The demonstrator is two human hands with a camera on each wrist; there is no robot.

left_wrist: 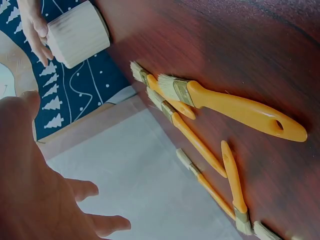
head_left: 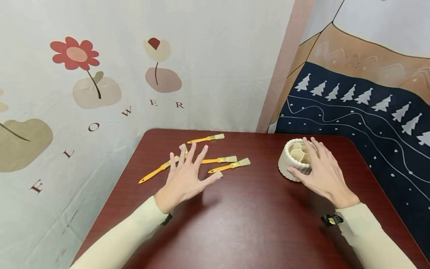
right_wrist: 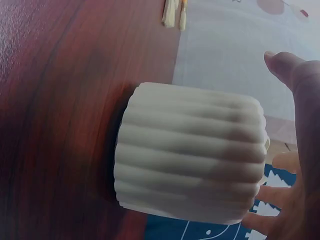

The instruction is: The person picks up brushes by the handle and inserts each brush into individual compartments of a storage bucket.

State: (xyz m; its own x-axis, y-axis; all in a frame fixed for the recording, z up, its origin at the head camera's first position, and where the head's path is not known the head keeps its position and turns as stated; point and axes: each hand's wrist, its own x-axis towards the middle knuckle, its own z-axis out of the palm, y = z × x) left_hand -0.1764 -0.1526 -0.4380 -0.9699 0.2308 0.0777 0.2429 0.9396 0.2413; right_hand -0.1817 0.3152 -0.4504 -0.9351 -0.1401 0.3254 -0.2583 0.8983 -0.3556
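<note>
Several flat paint brushes with yellow handles and pale bristles lie scattered on the table's left half. My left hand (head_left: pixel 184 177) hovers over them with its fingers spread, holding nothing and partly hiding some. In the left wrist view the closest brush (left_wrist: pixel 240 110) lies apart from the fingers (left_wrist: pixel 107 225). A cream ribbed round holder (head_left: pixel 286 162) with inner dividers stands upright at the right. Over its right side reaches my right hand (head_left: pixel 324 172), fingers loosely extended by the rim. The right wrist view shows its thumb (right_wrist: pixel 282 67) clear of the holder's ribbed wall.
The dark red wooden table (head_left: pixel 242 224) meets a pale flower-printed cloth (head_left: pixel 218 74) behind and to the left. On the right hangs a navy cloth (head_left: pixel 336 116) with white trees. One brush (head_left: pixel 205 139) lies near the table's back edge.
</note>
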